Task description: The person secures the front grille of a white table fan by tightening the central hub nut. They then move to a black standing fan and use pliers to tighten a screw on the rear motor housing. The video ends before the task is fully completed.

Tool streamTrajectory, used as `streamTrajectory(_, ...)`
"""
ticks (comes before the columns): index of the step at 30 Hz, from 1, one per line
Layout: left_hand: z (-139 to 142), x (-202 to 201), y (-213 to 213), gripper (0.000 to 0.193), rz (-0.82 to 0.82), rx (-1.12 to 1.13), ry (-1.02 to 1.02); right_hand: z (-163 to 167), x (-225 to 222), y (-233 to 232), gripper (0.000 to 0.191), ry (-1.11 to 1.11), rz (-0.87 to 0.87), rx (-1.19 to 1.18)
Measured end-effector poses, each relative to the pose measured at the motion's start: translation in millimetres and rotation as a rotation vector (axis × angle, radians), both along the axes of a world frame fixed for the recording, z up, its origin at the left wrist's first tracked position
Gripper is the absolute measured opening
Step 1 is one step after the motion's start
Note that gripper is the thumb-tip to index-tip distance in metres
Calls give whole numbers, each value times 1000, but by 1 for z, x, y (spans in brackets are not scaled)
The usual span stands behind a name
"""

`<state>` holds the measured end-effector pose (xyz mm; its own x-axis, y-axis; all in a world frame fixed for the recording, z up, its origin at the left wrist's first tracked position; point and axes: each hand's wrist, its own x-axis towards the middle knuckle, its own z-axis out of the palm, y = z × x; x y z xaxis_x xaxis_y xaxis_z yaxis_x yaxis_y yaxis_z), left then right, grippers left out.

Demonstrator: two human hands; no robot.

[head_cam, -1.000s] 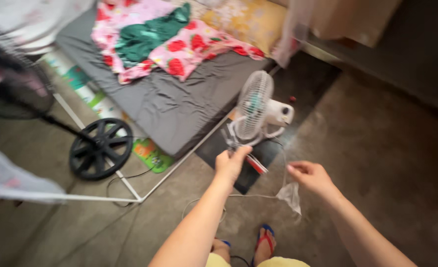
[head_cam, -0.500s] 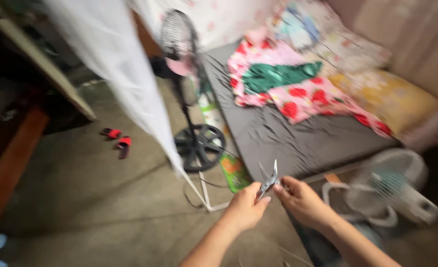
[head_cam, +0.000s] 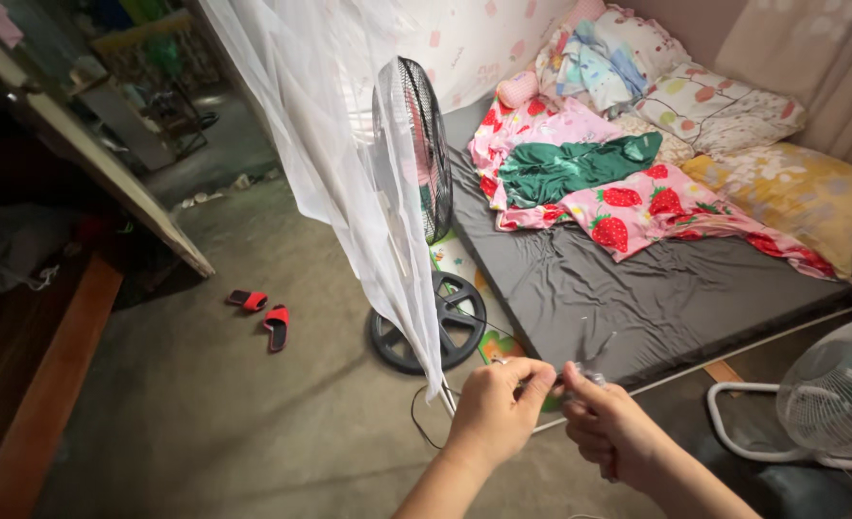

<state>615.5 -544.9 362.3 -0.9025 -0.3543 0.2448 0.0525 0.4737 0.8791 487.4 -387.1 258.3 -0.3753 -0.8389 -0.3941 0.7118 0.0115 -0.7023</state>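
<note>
Our left hand [head_cam: 496, 408] and right hand [head_cam: 610, 428] now sit closer together, fingers pinching a clear plastic scrap [head_cam: 589, 360] between them over the concrete floor [head_cam: 205, 413]. Beyond, the black standing fan [head_cam: 424, 154], netting [head_cam: 349, 163] and grey mattress [head_cam: 618, 288] fill more of our view.

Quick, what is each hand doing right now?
Left hand: closed, pinching a small clear plastic piece.
Right hand: closed, gripping the same piece.
</note>
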Motion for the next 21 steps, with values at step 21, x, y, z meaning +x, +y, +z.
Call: streamTrajectory(21,71,-20,-152,52,-327,-370,222,132,9,-121,42,282,-506,-457)
